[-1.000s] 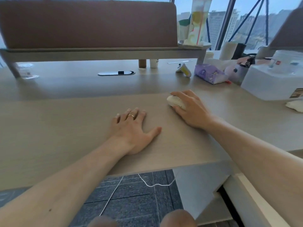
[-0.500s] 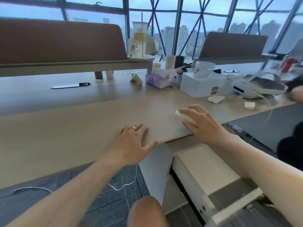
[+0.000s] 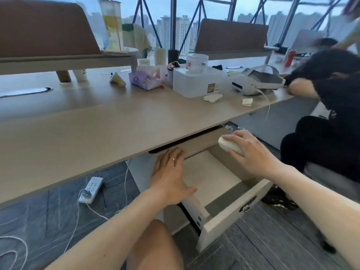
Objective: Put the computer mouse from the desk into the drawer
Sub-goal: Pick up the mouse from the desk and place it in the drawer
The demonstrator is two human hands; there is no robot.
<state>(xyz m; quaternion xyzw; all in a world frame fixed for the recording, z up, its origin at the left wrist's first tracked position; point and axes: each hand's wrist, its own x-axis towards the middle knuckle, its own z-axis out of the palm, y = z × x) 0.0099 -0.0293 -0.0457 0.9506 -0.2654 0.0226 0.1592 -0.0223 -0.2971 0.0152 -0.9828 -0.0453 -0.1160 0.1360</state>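
Observation:
The white computer mouse point(image 3: 228, 145) is off the desk, held in my right hand point(image 3: 253, 154) above the open drawer point(image 3: 231, 213), near its right side. The drawer is pulled out from under the wooden desk point(image 3: 97, 129); its pale inside looks bare where I can see it. My left hand point(image 3: 171, 174), with a ring on one finger, lies flat with fingers spread over the drawer's left edge, just below the desk's front edge. It holds nothing.
A person in black point(image 3: 329, 106) sits close on the right. The desk's far side carries a white box point(image 3: 198, 82), a purple tissue pack point(image 3: 145, 81), a white headset point(image 3: 257, 80) and cups. A power strip point(image 3: 90, 190) and cables lie on the floor at left.
My right hand lifted the mouse off the desk and carried it down over the drawer. My left hand left the desktop and now rests at the drawer's left edge. The view swung right.

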